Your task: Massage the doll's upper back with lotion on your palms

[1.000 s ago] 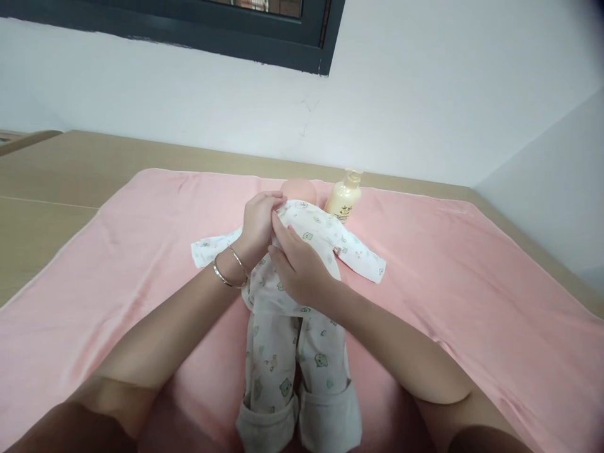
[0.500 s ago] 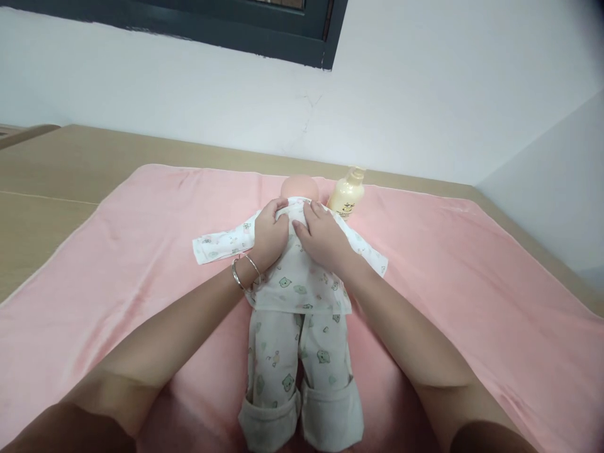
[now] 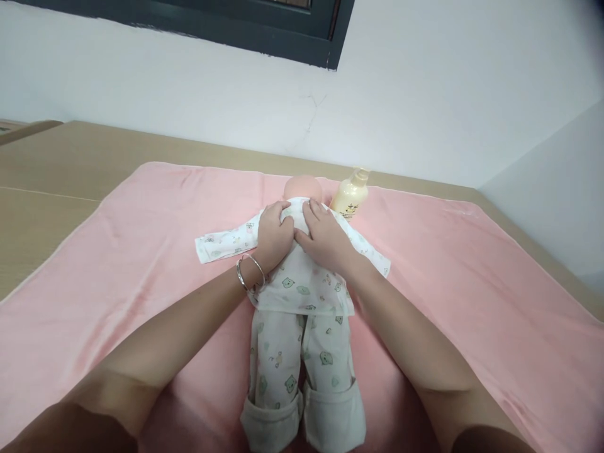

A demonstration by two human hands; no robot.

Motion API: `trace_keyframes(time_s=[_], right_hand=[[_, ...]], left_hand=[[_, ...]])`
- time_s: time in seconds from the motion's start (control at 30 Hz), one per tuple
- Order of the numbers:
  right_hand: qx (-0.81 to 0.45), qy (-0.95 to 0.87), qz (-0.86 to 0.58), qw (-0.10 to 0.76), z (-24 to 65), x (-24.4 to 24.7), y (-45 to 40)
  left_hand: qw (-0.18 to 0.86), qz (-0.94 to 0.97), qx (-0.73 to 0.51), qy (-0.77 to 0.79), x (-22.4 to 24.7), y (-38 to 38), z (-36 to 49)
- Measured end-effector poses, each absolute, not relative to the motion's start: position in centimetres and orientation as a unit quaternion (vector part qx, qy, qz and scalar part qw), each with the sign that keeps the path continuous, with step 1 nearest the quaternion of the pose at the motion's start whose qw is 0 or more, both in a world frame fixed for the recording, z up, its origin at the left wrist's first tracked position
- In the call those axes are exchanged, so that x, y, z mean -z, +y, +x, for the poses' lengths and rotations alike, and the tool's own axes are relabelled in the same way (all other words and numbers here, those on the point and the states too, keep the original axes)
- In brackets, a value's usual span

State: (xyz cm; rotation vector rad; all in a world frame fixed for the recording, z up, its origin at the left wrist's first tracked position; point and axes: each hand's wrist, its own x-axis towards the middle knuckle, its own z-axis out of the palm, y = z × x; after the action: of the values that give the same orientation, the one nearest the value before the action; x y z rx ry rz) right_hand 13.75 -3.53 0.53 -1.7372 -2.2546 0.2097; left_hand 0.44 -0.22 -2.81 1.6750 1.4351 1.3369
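A baby doll (image 3: pixel 303 187) lies on a pink blanket, its head away from me. It wears a white printed top (image 3: pixel 302 292) with long sleeves spread to both sides and printed trousers (image 3: pixel 325 358) with thick turned-up cuffs. My left hand (image 3: pixel 275 236) rests on the upper left of the top, thumb raised toward the middle, a bangle at the wrist. Across from it, my right hand (image 3: pixel 326 236) lies flat on the upper right of the top, fingers toward the doll's neck. Neither hand holds anything. The thumbs are close together.
A pale yellow bottle (image 3: pixel 350 195) is on the blanket just right of the doll's head. The pink blanket (image 3: pixel 472 302) covers much of a wooden table (image 3: pixel 42 163). Behind are a white wall (image 3: pixel 415 94) and a dark frame (image 3: pixel 264 31).
Both hands stay on the top. The left thumb has moved slightly, nearer the right thumb. The whole view has shifted a little.
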Motion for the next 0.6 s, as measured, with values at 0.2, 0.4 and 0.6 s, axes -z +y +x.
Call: trace_keyframes(time_s=[0.2,0.4,0.6], right_hand=[[0.012,-0.801,-0.577,0.158,11.6,0.2,-6.0],[-0.070,-0.808,-0.567,0.140,13.8,-0.7,-3.3],[-0.003,-0.720,-0.678,0.147,13.0,-0.1,-4.7]], left_hand=[[0.298,0.618,-0.492,0.535,2.6,-0.2,0.4],[0.282,0.641,-0.481,0.527,2.8,-0.1,0.1],[0.266,0.650,-0.488,0.518,2.9,-0.3,-0.1]])
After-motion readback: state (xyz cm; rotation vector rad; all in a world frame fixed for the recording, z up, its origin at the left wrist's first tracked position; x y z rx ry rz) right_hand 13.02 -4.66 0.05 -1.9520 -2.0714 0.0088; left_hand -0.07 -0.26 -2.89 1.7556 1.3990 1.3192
